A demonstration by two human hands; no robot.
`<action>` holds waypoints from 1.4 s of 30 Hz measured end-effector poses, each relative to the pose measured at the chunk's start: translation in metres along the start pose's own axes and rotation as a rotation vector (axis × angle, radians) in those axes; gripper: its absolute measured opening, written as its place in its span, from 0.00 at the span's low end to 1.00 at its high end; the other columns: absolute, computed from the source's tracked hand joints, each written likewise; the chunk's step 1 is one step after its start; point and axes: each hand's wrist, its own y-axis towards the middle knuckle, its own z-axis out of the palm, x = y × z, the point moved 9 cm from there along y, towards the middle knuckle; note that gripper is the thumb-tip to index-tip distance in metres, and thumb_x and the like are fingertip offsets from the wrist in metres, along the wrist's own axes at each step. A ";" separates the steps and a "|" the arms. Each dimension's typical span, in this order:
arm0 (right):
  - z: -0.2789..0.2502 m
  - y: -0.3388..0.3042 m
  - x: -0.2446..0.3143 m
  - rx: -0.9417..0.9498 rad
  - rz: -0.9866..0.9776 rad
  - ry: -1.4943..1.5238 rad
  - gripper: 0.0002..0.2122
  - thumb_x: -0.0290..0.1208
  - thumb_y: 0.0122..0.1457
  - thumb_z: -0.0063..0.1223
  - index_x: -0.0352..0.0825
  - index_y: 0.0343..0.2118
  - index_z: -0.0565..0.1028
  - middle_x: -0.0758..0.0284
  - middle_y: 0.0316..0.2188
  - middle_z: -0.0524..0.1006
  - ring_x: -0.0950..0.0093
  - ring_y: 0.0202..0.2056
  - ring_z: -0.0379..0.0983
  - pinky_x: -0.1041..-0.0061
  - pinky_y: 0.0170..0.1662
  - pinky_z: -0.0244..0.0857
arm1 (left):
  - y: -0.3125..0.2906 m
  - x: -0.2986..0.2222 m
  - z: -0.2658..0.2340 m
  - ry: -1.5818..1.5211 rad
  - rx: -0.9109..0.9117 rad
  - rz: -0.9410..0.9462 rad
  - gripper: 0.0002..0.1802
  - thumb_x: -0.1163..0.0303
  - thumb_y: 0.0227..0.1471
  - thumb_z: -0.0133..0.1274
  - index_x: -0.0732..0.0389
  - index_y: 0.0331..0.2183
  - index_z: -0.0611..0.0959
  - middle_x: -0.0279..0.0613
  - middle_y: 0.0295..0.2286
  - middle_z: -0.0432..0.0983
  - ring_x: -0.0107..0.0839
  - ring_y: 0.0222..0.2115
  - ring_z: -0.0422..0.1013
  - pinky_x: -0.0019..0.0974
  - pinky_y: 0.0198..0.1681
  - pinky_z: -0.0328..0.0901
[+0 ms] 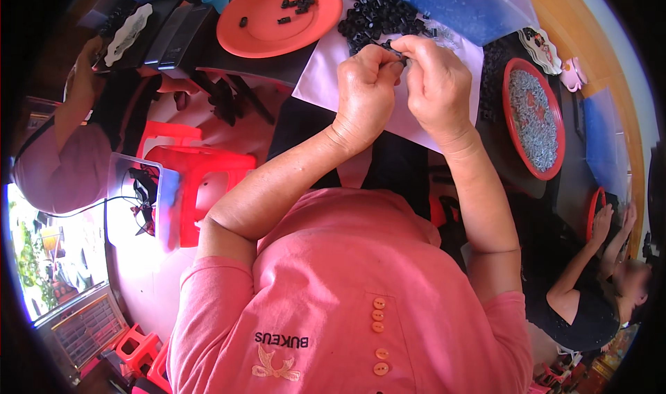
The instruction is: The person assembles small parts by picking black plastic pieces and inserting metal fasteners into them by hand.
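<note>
Over the front of a pale sheet [322, 78], my left hand [365, 92] and my right hand [438, 92] come together, both with fingers pinched. A small black plastic part [400, 58] shows between the fingertips, mostly hidden by them. The left fingers grip it; whatever the right fingertips pinch is too small to make out. Just beyond my hands lies a heap of small black plastic parts [378, 16]. To the left stands an orange-red plate [239, 33] with several black pieces on it.
A red bowl [510, 116] of small shiny metal pieces stands at right. Behind the heap is a translucent blue bin [444, 5]. Red stools [208, 161] and a clear box [166, 207] are at left. Other people sit at far left and far right [583, 304].
</note>
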 end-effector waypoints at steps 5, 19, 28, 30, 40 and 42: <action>-0.001 -0.003 0.011 -0.012 -0.028 -0.068 0.14 0.17 0.42 0.53 0.37 0.35 0.75 0.69 0.26 0.79 0.68 0.28 0.76 0.70 0.32 0.66 | 0.000 0.002 -0.001 -0.022 -0.004 -0.042 0.03 0.80 0.48 0.52 0.71 0.26 0.79 0.46 0.19 0.76 0.31 0.21 0.72 0.34 0.25 0.67; 0.009 -0.012 0.024 -0.054 -0.051 -0.207 0.15 0.23 0.43 0.56 0.35 0.37 0.74 0.65 0.31 0.77 0.67 0.32 0.75 0.68 0.33 0.63 | 0.000 0.018 -0.004 -0.231 -0.092 -0.290 0.06 0.78 0.47 0.53 0.72 0.24 0.80 0.39 0.21 0.75 0.24 0.23 0.68 0.30 0.25 0.65; -0.002 -0.011 0.011 -0.069 -0.008 -0.168 0.15 0.15 0.44 0.54 0.34 0.37 0.76 0.64 0.30 0.79 0.65 0.30 0.77 0.70 0.32 0.67 | -0.001 0.013 0.008 -0.307 0.086 -0.457 0.07 0.75 0.53 0.55 0.70 0.28 0.82 0.39 0.23 0.76 0.24 0.22 0.71 0.28 0.24 0.65; -0.002 -0.011 0.013 -0.056 0.006 -0.153 0.15 0.14 0.45 0.52 0.34 0.37 0.76 0.63 0.31 0.79 0.65 0.31 0.77 0.69 0.33 0.68 | 0.004 0.018 0.010 -0.337 0.115 -0.407 0.07 0.76 0.53 0.54 0.70 0.29 0.82 0.39 0.23 0.77 0.25 0.21 0.71 0.28 0.22 0.65; -0.003 0.000 -0.019 0.044 0.266 0.302 0.14 0.10 0.49 0.44 0.33 0.35 0.76 0.61 0.30 0.80 0.66 0.31 0.80 0.73 0.34 0.73 | -0.007 0.015 0.010 -0.343 0.174 -0.453 0.06 0.75 0.57 0.52 0.68 0.30 0.78 0.43 0.21 0.76 0.28 0.17 0.73 0.27 0.16 0.63; -0.002 0.002 -0.019 0.065 0.268 0.322 0.13 0.11 0.49 0.45 0.33 0.34 0.76 0.61 0.29 0.80 0.66 0.31 0.80 0.73 0.34 0.73 | -0.007 0.011 0.008 -0.329 0.172 -0.409 0.06 0.75 0.57 0.51 0.68 0.30 0.79 0.42 0.21 0.76 0.27 0.17 0.72 0.27 0.16 0.63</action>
